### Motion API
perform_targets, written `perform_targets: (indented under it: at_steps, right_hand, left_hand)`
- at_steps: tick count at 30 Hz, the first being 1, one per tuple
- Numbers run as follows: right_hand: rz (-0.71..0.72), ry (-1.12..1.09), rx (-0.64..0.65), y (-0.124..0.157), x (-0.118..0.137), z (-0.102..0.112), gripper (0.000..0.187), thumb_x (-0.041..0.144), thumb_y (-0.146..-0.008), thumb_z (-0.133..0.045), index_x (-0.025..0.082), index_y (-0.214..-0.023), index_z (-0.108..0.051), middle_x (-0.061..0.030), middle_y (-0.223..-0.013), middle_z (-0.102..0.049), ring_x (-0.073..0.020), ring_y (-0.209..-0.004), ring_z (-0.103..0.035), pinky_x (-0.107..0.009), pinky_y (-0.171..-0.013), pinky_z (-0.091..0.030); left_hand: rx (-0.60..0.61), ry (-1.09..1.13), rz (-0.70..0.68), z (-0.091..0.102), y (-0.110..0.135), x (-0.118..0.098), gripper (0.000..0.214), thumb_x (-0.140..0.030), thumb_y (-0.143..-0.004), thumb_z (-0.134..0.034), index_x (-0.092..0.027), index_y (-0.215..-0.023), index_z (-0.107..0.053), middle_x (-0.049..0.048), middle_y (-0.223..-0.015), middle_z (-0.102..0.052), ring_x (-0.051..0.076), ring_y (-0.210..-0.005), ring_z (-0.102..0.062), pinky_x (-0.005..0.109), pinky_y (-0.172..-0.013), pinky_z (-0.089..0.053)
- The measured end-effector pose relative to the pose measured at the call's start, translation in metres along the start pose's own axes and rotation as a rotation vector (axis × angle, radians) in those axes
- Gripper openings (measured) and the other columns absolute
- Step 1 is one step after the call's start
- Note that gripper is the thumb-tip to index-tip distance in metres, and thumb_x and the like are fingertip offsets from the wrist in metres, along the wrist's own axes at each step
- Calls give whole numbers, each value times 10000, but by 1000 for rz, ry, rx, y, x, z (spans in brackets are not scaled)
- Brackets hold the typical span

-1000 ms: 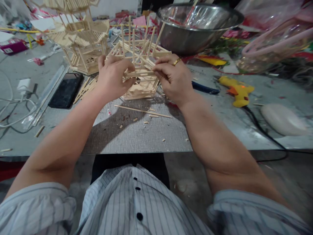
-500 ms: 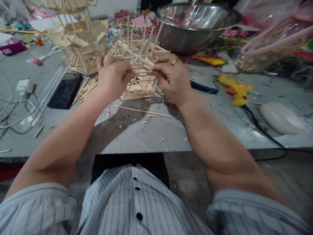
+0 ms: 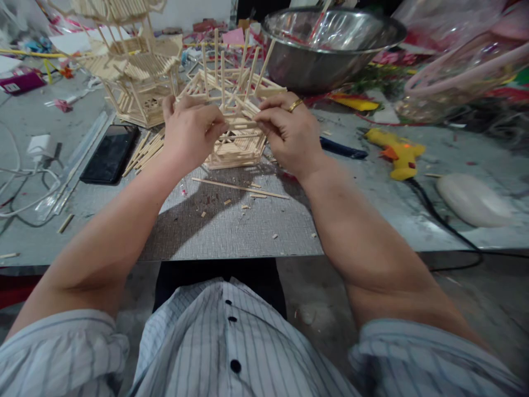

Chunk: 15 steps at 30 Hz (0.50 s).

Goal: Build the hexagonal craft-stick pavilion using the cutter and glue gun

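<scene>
A half-built stick model (image 3: 235, 146) of pale wooden sticks stands on the grey table (image 3: 248, 226), with several sticks pointing upward from it. My left hand (image 3: 188, 135) and my right hand (image 3: 289, 135) pinch the two ends of one short wooden stick (image 3: 239, 125), held level against the model's front. Both hands have their fingers closed on it. A gold ring sits on my right hand. A long loose stick (image 3: 242, 188) and small offcuts lie just in front of the model.
A finished stick pagoda (image 3: 132, 71) stands at the back left, with a black phone (image 3: 109, 153) and a bundle of sticks (image 3: 144, 151) beside it. A steel bowl (image 3: 330, 44) is behind, a yellow glue gun (image 3: 397, 151) with its cord at right, a white charger (image 3: 39, 144) at left.
Both hands with the short stick have shifted slightly upward and closer to the model. Nothing else has moved.
</scene>
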State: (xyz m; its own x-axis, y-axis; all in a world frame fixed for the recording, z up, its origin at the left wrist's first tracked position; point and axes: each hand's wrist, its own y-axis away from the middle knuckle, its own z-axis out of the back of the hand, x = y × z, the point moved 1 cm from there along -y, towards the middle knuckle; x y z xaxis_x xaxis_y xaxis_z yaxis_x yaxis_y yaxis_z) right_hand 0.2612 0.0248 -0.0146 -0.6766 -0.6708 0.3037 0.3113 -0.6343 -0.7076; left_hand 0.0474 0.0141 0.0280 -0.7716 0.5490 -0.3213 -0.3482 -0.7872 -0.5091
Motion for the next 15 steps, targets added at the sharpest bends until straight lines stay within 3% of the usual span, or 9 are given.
perform_targets:
  at_steps: [10, 15]
  right_hand:
    - [27, 12, -38, 0, -1, -2, 364, 535, -969, -341, 329, -949, -640, -51, -1108, -668, -248, -1089, -612, -478, -969, -515]
    - [75, -4, -69, -1, 2, 4, 348, 566, -951, -379, 323, -1020, -619, -61, -1168, -661, -242, -1109, -606, -472, -949, -526]
  left_hand:
    - [34, -46, 30, 1, 0, -2, 160, -416, -828, -543, -330, -763, -661, 57, -886, -704, 350, -1094, -533, 635, -1015, -229]
    - [29, -55, 29, 0, 1, 0, 241, -506, -880, -509, -312, -806, -632, 12, -818, -674, 281, -1080, -489, 562, -1006, -212]
